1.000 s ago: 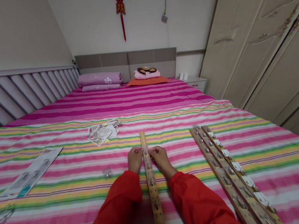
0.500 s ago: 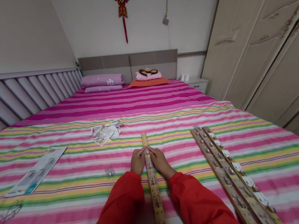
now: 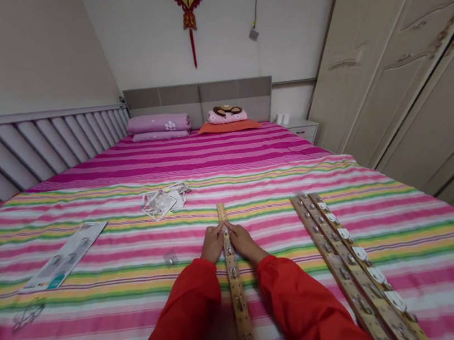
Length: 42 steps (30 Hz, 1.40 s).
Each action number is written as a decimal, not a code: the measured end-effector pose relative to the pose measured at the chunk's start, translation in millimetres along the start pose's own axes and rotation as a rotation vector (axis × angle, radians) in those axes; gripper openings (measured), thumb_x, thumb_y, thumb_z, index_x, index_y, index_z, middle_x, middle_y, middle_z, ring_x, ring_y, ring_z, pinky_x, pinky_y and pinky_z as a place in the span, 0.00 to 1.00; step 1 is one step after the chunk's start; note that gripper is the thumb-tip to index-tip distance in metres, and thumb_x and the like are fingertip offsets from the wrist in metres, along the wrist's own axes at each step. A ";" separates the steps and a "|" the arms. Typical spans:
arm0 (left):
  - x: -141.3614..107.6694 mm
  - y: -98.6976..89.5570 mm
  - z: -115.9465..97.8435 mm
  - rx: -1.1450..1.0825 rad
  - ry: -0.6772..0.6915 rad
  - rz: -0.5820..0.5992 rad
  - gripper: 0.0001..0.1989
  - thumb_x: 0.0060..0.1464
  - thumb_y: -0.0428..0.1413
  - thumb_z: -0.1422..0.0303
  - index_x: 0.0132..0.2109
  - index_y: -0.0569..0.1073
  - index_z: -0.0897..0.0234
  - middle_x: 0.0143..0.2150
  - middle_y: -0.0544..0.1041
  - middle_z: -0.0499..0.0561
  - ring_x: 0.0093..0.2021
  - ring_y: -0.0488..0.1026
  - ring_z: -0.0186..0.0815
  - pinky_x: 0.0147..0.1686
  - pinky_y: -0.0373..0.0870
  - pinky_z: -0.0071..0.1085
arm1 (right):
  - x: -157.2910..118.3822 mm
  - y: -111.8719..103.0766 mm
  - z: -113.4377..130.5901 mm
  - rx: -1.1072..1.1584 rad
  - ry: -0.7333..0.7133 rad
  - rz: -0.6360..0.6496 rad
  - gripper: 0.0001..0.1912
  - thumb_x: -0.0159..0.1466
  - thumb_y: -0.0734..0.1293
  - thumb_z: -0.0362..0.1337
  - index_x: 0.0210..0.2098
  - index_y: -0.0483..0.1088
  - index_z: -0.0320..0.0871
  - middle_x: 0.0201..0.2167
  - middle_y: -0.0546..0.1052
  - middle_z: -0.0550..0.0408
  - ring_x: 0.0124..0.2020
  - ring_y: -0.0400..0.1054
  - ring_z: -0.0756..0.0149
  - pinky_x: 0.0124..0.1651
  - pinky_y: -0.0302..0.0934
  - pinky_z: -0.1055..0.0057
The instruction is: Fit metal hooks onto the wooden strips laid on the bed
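Note:
A long narrow wooden strip (image 3: 237, 288) lies lengthwise in front of me, with several metal hooks on clear backings along it. Near its far end, my left hand (image 3: 212, 244) grips the left edge and my right hand (image 3: 244, 245) the right edge. Both hands are closed, their thumbs meeting on top of the strip just beyond a metal hook (image 3: 225, 232). Whatever lies under the thumb tips is hidden. A small clear square with a hook (image 3: 171, 259) rests on the sheet to the left of my left hand.
Strips with metal and white hooks (image 3: 341, 258) lie side by side at the right. At the left are a hook package (image 3: 68, 255) and a thin wire-like tangle (image 3: 28, 314). Crumpled clear packaging (image 3: 159, 203) lies farther back on the striped bedsheet (image 3: 118, 326).
The view has shifted slightly, so things at the left appear a little farther right. Both hands keep nearly the same hold at the same place on the strip.

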<state>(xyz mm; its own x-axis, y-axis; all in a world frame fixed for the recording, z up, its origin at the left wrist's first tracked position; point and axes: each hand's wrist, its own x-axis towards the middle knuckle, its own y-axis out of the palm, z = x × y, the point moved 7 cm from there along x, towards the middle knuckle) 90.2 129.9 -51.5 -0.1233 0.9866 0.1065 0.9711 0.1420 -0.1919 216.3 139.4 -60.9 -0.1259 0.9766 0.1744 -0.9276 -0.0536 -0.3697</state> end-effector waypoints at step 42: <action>-9.0 -18.0 -22.6 0.043 0.091 -0.030 0.18 0.48 0.52 0.72 0.46 0.78 0.70 0.46 0.78 0.58 0.51 0.71 0.43 0.56 0.64 0.38 | -20.2 -8.8 -6.8 0.362 0.061 -0.047 0.31 0.58 0.63 0.54 0.56 0.68 0.45 0.44 0.77 0.53 0.50 0.68 0.59 0.53 0.63 0.61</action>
<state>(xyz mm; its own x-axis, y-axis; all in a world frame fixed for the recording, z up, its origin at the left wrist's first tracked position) 78.5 116.7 -27.0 -0.1314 0.9708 0.2006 0.9572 0.1769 -0.2290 229.4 121.5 -67.4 -0.0695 0.9898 0.1247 -0.9976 -0.0682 -0.0141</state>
